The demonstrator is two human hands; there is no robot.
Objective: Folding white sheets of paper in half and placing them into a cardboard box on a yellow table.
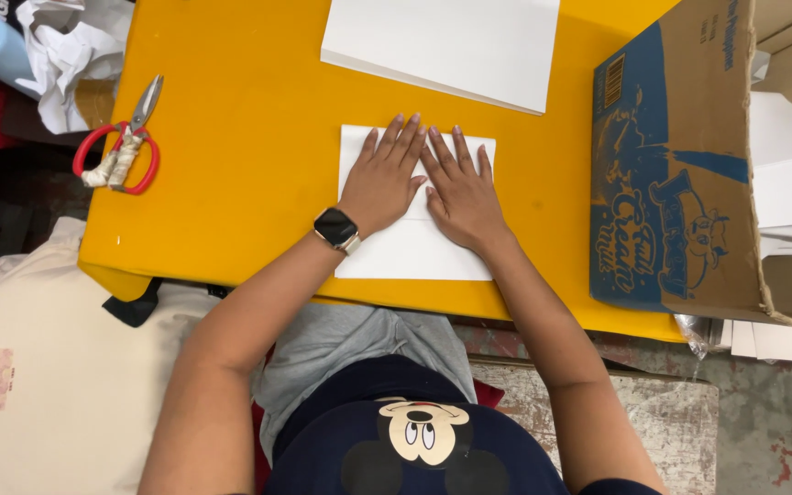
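Note:
A white sheet of paper (414, 252) lies on the yellow table (249, 165) near its front edge. Both palms rest flat on the sheet's far half, side by side. My left hand (385, 176) has its fingers spread a little and wears a dark watch at the wrist. My right hand (463, 191) presses down next to it, fingers pointing away from me. Neither hand grips anything.
A stack of white sheets (446, 46) lies at the table's far edge. Red-handled scissors (121, 142) lie at the left. A cardboard box (680, 165) holding white sheets stands at the right. Crumpled paper (71, 46) sits at the top left, a cream bag (57, 367) below.

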